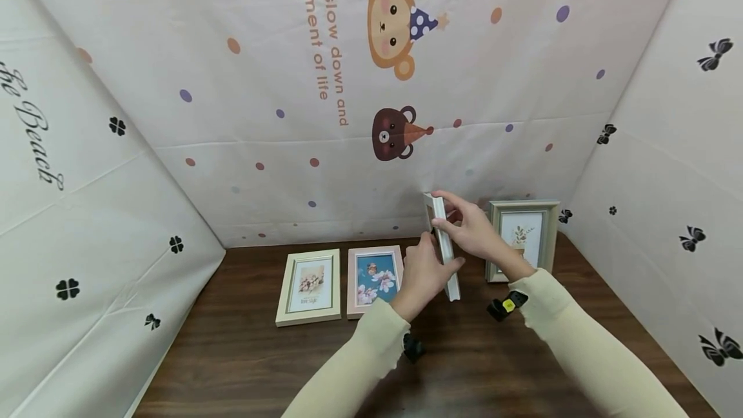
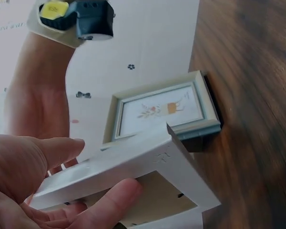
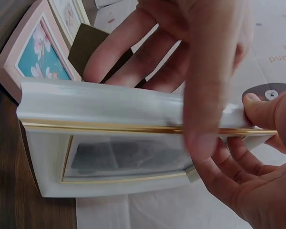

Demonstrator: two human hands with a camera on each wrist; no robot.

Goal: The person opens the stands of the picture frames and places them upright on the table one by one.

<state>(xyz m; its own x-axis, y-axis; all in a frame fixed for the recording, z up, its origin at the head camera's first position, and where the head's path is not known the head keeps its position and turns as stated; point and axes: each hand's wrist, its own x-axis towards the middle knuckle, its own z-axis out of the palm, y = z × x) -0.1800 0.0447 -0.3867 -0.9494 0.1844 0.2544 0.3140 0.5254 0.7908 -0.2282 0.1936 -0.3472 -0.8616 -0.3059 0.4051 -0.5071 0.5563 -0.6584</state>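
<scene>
Both hands hold a white photo frame, seen nearly edge-on in the head view. My left hand grips it lower down, its thumb across one edge and its fingers behind the frame. Higher up, my right hand holds the top end. A thin gold line runs along the white moulding in the right wrist view; glare hides the picture. The left wrist view shows the back, with a brown panel inside the white border. Whether its lower end touches the table cannot be told.
On the brown wooden table lie a cream photo frame and a pink photo frame to the left. A grey-green photo frame stands at the right, close to the back wall cloth. Printed cloths enclose both sides.
</scene>
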